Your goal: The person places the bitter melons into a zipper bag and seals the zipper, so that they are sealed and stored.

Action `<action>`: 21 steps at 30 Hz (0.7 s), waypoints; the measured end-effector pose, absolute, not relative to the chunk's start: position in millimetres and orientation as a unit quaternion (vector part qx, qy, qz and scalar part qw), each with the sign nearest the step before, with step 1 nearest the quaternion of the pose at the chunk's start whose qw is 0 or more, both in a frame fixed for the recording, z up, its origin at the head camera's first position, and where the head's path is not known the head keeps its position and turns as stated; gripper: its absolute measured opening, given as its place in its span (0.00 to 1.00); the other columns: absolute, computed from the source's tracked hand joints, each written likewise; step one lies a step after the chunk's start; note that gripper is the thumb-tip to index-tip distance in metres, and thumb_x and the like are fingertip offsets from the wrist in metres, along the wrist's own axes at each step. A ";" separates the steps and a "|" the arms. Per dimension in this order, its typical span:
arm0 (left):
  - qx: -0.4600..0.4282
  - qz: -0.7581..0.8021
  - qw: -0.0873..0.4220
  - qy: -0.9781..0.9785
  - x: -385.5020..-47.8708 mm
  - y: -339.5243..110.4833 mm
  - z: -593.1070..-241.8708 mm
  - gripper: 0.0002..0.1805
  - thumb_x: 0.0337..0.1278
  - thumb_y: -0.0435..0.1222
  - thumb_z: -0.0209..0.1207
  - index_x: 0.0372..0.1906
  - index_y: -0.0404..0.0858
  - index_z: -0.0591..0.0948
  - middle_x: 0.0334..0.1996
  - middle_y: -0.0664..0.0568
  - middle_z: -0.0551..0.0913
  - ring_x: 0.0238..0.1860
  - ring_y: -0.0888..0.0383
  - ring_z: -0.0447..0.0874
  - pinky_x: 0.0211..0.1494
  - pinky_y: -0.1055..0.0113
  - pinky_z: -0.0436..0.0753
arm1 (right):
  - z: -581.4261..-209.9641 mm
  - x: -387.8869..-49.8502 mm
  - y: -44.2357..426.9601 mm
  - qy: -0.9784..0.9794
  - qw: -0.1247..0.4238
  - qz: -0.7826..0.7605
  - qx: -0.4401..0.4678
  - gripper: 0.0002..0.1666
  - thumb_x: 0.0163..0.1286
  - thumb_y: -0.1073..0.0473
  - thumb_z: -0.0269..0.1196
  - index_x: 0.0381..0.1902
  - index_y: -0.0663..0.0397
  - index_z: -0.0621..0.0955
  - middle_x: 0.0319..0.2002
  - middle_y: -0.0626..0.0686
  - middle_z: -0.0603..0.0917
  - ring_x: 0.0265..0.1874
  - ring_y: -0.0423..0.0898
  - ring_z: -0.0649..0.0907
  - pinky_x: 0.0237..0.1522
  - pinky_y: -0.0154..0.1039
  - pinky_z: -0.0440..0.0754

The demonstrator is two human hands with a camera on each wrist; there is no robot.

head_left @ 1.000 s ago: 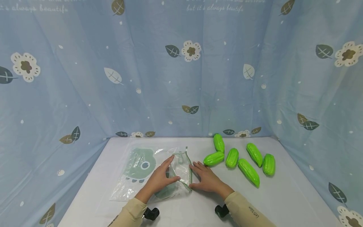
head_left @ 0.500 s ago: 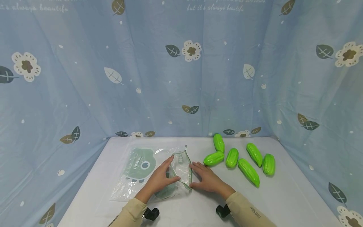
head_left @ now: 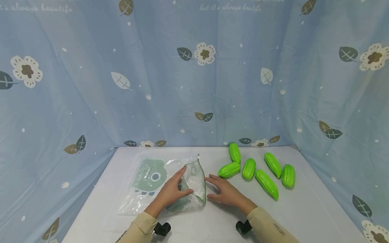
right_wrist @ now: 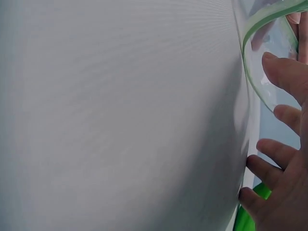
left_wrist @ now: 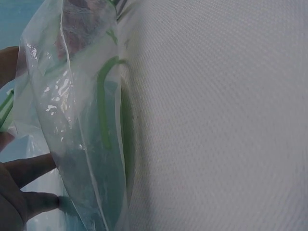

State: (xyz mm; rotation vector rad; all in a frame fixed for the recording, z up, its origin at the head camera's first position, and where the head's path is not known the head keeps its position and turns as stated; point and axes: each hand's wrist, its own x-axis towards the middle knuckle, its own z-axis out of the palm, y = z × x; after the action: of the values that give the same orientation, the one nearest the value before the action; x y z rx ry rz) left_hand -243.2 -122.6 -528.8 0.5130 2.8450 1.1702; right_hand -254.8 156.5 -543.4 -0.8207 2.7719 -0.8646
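A clear zip bag [head_left: 149, 202] with green dinosaur print lies on the table, its green-edged mouth [head_left: 204, 175] gaping to the right. My left hand [head_left: 170, 193] rests on the bag beside the mouth, thumb and fingers spread, their tips at the upper green edge. In the left wrist view its fingers [left_wrist: 33, 168] lie against the clear film. My right hand [head_left: 225, 192] is just right of the mouth with thumb and fingers apart, holding nothing. Nearest to it lies a bright green, ridged, cucumber-like vegetable [head_left: 229, 169].
Several more green vegetables lie at the right of the white table [head_left: 310, 209], among them a long one [head_left: 266, 184] and a short one [head_left: 288, 176]. A blue patterned curtain [head_left: 170, 101] stands behind and along both sides.
My right hand has drawn slightly right, away from the bag's edge. My left hand has stayed in place, and the mouth remains parted.
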 end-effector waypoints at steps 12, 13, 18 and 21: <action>0.165 0.369 0.003 0.915 -241.9 -123.2 -530.2 0.55 0.53 0.56 0.72 0.82 0.48 0.56 0.79 0.47 0.60 0.64 0.41 0.79 0.67 0.42 0.75 | -538.1 -246.5 175.1 0.910 0.043 -0.320 -0.262 0.38 0.69 0.47 0.69 0.74 0.47 0.72 0.72 0.56 0.73 0.71 0.61 0.71 0.70 0.63 0.67; 0.166 0.369 0.003 0.915 -241.8 -123.3 -530.3 0.55 0.53 0.56 0.72 0.82 0.48 0.56 0.79 0.47 0.60 0.64 0.41 0.79 0.67 0.42 0.75 | -538.1 -246.5 176.9 0.908 0.038 -0.326 -0.259 0.38 0.69 0.48 0.69 0.74 0.47 0.73 0.71 0.55 0.74 0.70 0.60 0.72 0.70 0.62 0.67; 0.167 0.371 0.004 0.913 -241.9 -123.6 -530.2 0.56 0.53 0.56 0.72 0.82 0.47 0.56 0.79 0.46 0.60 0.64 0.41 0.79 0.67 0.42 0.74 | -539.3 -246.2 185.9 0.904 0.017 -0.355 -0.238 0.35 0.70 0.51 0.69 0.72 0.49 0.74 0.68 0.51 0.78 0.65 0.54 0.78 0.67 0.56 0.74; 0.168 0.373 0.004 0.912 -242.3 -123.6 -530.3 0.56 0.53 0.57 0.72 0.82 0.47 0.56 0.78 0.45 0.60 0.64 0.41 0.79 0.67 0.41 0.74 | -540.4 -246.1 191.2 0.903 0.001 -0.365 -0.227 0.34 0.70 0.52 0.69 0.71 0.50 0.75 0.66 0.50 0.80 0.61 0.52 0.81 0.63 0.54 0.78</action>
State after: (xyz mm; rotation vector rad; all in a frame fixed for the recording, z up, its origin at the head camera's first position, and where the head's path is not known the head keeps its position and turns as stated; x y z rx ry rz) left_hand -242.3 -123.6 -530.3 0.5277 2.8595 1.1684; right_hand -246.1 191.2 -540.4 -0.7118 2.8355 -1.1468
